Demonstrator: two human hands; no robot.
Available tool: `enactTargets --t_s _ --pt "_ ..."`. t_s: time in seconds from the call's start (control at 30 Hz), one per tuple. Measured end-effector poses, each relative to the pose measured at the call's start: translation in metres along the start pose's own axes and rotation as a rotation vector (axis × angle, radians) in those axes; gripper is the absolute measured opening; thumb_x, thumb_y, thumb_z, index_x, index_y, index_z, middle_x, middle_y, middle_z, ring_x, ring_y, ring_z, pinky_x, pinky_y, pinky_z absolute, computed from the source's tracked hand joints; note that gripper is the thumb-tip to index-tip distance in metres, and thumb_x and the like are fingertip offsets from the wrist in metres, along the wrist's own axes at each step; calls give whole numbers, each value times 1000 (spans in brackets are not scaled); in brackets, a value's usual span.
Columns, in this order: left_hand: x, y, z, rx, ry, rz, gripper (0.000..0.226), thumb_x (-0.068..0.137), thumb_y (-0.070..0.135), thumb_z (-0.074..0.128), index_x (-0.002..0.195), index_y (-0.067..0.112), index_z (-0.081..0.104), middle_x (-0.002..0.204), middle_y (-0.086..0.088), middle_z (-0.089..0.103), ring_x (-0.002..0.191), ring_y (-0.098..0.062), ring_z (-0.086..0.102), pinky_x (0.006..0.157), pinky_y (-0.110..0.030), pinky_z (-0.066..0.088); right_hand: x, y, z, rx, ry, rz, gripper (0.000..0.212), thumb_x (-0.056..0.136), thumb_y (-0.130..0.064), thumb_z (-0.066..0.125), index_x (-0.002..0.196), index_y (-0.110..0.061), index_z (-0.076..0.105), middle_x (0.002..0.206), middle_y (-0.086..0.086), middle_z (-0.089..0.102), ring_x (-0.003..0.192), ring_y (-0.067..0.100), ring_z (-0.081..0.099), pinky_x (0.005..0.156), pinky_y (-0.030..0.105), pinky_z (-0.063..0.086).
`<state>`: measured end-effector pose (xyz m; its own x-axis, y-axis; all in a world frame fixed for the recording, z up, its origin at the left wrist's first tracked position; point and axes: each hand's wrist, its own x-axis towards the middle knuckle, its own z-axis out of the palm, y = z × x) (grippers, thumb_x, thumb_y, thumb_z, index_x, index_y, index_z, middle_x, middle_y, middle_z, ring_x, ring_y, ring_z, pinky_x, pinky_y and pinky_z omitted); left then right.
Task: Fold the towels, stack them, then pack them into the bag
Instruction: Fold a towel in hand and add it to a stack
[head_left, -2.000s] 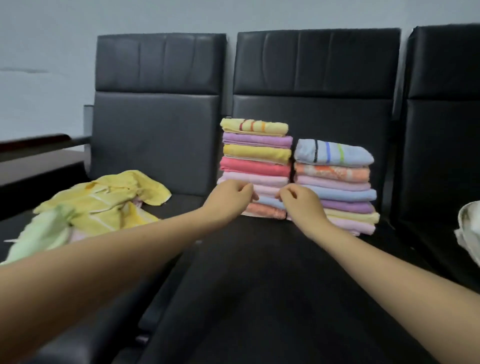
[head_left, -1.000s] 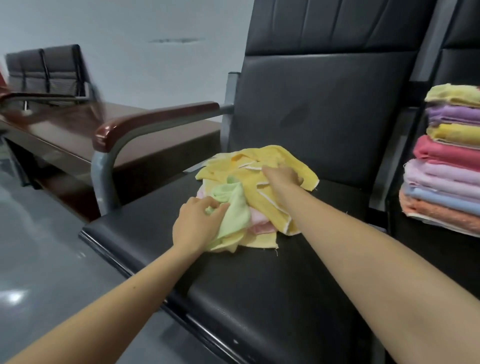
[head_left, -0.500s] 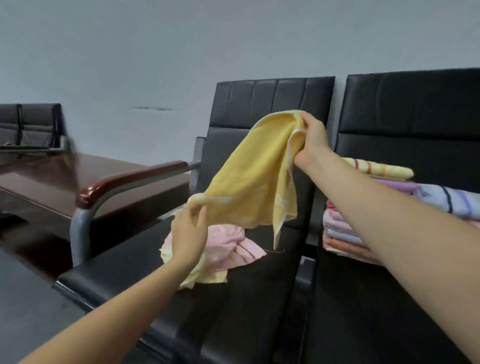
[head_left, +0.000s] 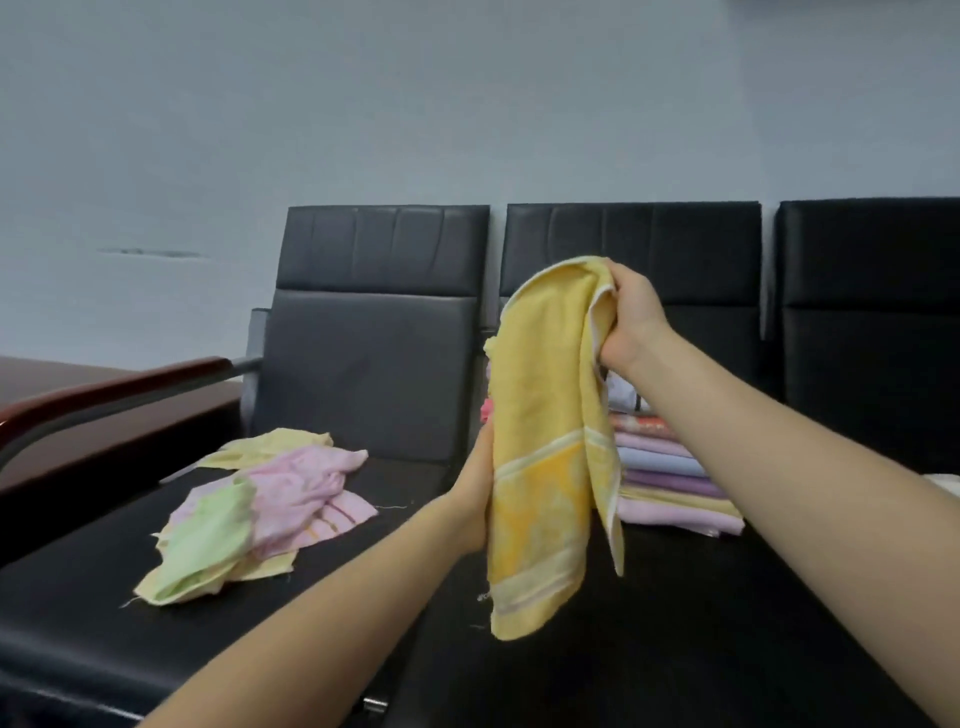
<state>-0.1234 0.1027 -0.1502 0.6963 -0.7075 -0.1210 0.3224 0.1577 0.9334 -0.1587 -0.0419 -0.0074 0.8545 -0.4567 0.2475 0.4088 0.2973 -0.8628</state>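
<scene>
A yellow towel (head_left: 545, 447) hangs in the air over the middle seat. My right hand (head_left: 631, 312) grips its top corner. My left hand (head_left: 475, 483) is at the towel's left edge lower down, and its fingers are hidden behind the cloth. A loose heap of unfolded towels (head_left: 260, 504), pink, green and pale yellow, lies on the left seat. Behind the hanging towel a stack of folded towels (head_left: 670, 478) shows in part on the middle seat.
Three black padded seats (head_left: 374, 364) stand in a row against a grey wall. A wooden armrest (head_left: 104, 395) on a metal frame runs along the left seat. A bit of white material (head_left: 948, 486) shows at the right edge.
The yellow towel has been carried right, from above the left seat to over the middle seat. It now hangs lengthwise from my right hand, and my left hand has moved across with it.
</scene>
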Motion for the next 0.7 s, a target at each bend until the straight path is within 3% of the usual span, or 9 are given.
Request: enactTargets --t_s 0.07,0.13,0.23,0.3,0.37,0.43,0.53,0.63,0.7 --pt "9 -12 11 -41 -79 -55 77 78 79 52 128 21 63 128 -12 64 120 -31 59 107 -50 42 -3 -2 -30 -39 72 0 29 96 -32 52 75 -17 65 73 3 69 77 22 67 80 37 56" --pt "18 -20 19 -78 -82 -95 74 78 70 63 132 19 60 126 -13 65 118 -33 61 106 -51 42 -2 -1 -63 -97 156 8 27 97 -36 53 88 -15 67 89 6 71 89 24 68 85 38 56" --pt "32 -28 28 -84 74 -64 54 86 54 63 125 16 59 118 -13 68 107 -30 65 95 -47 49 0 7 -113 -188 280 33 24 97 -36 54 92 -15 64 95 7 70 88 24 68 84 38 56" --pt "46 -37 29 -44 163 -44 55 88 57 59 127 18 57 124 -12 64 111 -30 61 101 -48 46 0 24 -147 -210 333 96 21 94 -33 59 100 -14 65 100 10 69 92 26 67 84 41 56" --pt "65 -54 22 28 282 -45 57 90 60 54 131 19 54 128 -10 61 114 -29 59 104 -49 44 -4 52 -181 -218 344 177 39 83 -32 73 116 -14 62 110 13 68 94 28 68 82 43 57" --pt "75 -74 15 70 369 -73 51 95 55 48 131 19 54 124 -8 63 113 -28 60 104 -49 44 -16 83 -204 -312 341 281 63 71 -36 84 122 -13 56 115 13 65 95 25 68 77 40 58" --pt "88 -102 -2 111 430 -126 49 96 48 49 134 16 53 124 -7 63 113 -28 60 104 -48 45 -49 118 -215 -469 250 401 41 82 -36 76 113 -14 58 105 9 66 92 21 65 65 32 52" --pt "101 -113 -17 223 413 -181 64 85 53 59 135 14 50 130 -13 59 115 -33 60 101 -50 47 -55 145 -229 -652 169 374 59 69 -49 82 116 -20 61 113 4 67 101 22 65 86 41 55" --pt "99 -112 -18 388 381 -219 72 74 58 63 130 15 52 126 -14 60 110 -34 62 99 -50 49 -54 155 -234 -932 87 296 63 62 -61 75 112 -24 62 111 -1 66 103 20 63 93 44 52"
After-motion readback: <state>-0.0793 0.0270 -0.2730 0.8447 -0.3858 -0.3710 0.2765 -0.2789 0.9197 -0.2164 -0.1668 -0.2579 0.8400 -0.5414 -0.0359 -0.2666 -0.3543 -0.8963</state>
